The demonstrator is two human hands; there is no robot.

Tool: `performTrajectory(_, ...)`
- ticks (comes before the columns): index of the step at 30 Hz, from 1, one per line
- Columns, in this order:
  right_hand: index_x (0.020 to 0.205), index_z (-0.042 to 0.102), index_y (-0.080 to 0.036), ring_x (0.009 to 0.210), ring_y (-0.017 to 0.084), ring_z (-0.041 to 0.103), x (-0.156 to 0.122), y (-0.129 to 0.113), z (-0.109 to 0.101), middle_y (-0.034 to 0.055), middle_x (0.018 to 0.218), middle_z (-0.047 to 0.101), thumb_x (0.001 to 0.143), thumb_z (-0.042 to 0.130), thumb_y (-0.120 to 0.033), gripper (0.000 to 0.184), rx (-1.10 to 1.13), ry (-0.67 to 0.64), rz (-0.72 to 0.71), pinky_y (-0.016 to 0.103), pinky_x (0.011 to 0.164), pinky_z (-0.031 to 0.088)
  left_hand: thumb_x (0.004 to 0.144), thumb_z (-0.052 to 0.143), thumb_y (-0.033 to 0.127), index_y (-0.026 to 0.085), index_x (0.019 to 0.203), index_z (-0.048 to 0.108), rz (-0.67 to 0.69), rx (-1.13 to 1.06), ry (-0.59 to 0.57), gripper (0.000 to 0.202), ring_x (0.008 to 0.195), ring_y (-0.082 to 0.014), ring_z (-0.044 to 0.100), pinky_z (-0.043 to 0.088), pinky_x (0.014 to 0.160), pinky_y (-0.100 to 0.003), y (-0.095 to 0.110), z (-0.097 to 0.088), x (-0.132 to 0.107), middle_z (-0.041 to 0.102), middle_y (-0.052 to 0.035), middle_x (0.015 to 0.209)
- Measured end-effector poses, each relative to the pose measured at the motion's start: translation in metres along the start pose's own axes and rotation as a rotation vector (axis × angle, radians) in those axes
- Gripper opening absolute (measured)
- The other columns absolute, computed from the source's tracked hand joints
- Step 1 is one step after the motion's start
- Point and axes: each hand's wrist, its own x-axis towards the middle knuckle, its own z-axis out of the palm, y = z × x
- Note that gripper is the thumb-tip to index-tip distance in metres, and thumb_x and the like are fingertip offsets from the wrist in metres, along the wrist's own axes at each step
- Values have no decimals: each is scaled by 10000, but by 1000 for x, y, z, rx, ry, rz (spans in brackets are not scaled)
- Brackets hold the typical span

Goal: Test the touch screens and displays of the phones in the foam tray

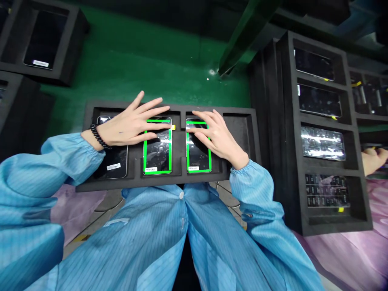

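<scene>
A green surface (136, 68) runs across the back, crossed by a green post (239, 40). At far left, a foam box (71, 58) holds a dark phone (45, 38). In the middle, a black tray (157, 182) sits at the surface's near edge, close to the wearer's lap. Its left phone (117, 159) has a dark screen and lies partly under the left hand (127, 127), which is palm down with fingers spread wide, gripping nothing. That hand reaches over the middle phone (157, 157), lit with a green border; its index fingertip is at the phone's right edge, beside a yellow tab (173, 127). Next comes the right phone (198, 157), bordered likewise, lying in its own compartment. The right hand (220, 139) comes over it from the right, fingers loosely apart and holding nothing, index fingertip at the upper left edge. The step in hand looks like fingering both lit screens at once; whether every fingertip presses or merely hovers, I cannot tell. Working there seems to call for light, flat fingertips that keep off the compartment walls. At right, a foam rack (336, 228) carries more devices, with another person's hand (374, 159) beyond.
</scene>
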Motion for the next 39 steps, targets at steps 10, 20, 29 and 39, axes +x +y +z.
performTrajectory(10,1354,621,-223,1433,312,408,15,4,7,139,1588,421,1052,380,-369,414,-166,47,85,635,1218,256,991,192,533,290,1362,560,-40,65,40,576,1570,-220,124,-40,1297,-522,-8,3,9,180,87,1669)
performTrajectory(20,1345,628,-203,1446,321,403,17,-1,7,147,1598,408,1051,370,-366,424,-171,48,83,627,1227,248,962,104,601,227,1347,584,-135,70,128,720,1564,-233,161,-61,1302,-479,-4,17,13,223,80,1664)
performTrajectory(29,1351,592,-214,1429,296,424,-12,-18,-26,129,1577,441,1066,301,-398,447,-85,200,76,589,1234,255,981,155,639,289,1445,521,-224,-16,597,687,1589,-319,100,-8,1300,-607,31,-18,-49,203,12,1688)
performTrajectory(39,1222,691,-206,1413,324,439,50,-75,-5,132,1578,448,1045,392,-364,381,-105,16,-133,652,1235,235,995,204,554,325,1404,561,-716,-198,969,589,1569,-325,208,142,1306,-610,73,50,-93,389,-37,1593)
